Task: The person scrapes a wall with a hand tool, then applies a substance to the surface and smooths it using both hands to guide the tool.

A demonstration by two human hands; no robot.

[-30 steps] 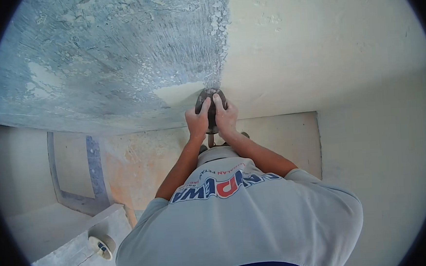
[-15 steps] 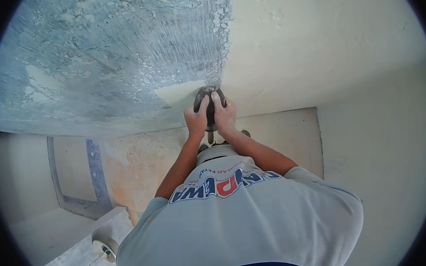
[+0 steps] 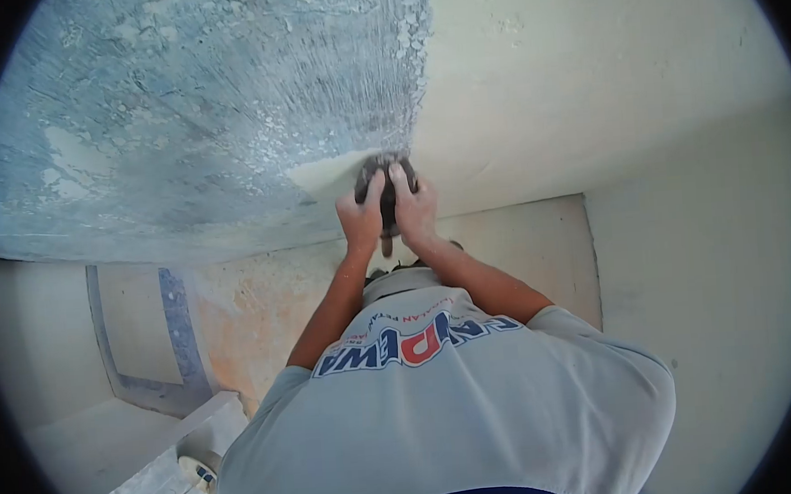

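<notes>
Left hand (image 3: 360,217) and right hand (image 3: 416,211) both clasp the dark round tool (image 3: 385,177), pressed at the edge of the grey patch (image 3: 180,124). Stripping appears mid-course; advancing into the cream paint (image 3: 584,72) beside the patch calls for firm, even pressure.

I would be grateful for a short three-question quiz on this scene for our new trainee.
1. True or false: only the left hand grips the dark round tool.
2. Where is the tool pressed? A) on the floor; B) at the edge between the scraped blue-grey area and the cream paint; C) on the shirt.
3. Fill in: the pale roll lies at the picture's lower ____.

Key: 1 false, the right hand grips it too; 2 B; 3 left.
</notes>
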